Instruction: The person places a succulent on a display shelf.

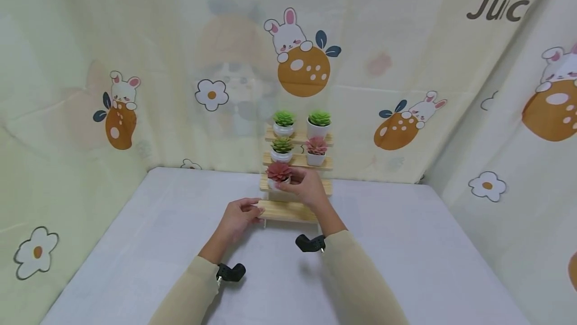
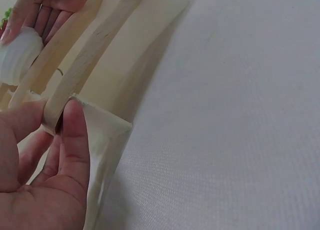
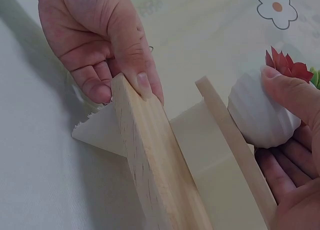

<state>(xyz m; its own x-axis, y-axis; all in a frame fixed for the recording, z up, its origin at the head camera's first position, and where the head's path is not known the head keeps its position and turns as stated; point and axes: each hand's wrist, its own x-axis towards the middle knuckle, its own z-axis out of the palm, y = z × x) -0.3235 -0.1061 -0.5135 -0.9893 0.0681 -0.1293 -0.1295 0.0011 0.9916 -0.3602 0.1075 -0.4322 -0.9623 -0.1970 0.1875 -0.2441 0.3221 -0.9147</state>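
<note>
Head view: the right hand (image 1: pixel 306 188) wraps its fingers round the red succulent pot (image 1: pixel 278 175) on the second step of the wooden stand (image 1: pixel 295 165), at twelve o'clock on the table (image 1: pixel 405 265); the left hand (image 1: pixel 241 217) pinches the lowest step's end at nine o'clock. Left wrist view: thumb and fingers clamp that plank end. Right wrist view: the white ribbed pot sits cupped at three o'clock
</note>
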